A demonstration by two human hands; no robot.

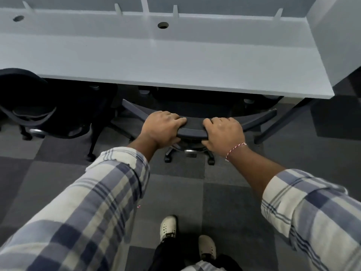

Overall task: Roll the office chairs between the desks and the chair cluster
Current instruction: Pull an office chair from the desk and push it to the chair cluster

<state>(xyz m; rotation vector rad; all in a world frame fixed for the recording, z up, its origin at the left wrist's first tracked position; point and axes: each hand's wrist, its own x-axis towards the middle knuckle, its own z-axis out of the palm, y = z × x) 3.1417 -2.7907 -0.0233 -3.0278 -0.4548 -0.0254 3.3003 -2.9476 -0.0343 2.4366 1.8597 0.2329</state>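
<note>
A black office chair [256,122] stands tucked under the white desk [175,61], its curved backrest top facing me. My left hand [162,130] grips the backrest's top edge left of centre, fingers curled over it. My right hand [224,133] grips the same edge right of centre, thumb underneath. Between and below my hands show the chair's castors [169,156] on the carpet. The seat is hidden under the desk.
A second black chair [25,90] sits under the desk at the left. A dark desk leg [283,122] slants down at the right. A white partition [336,36] closes the desk's right end. Grey checkered carpet [185,192] lies behind, with my feet on it.
</note>
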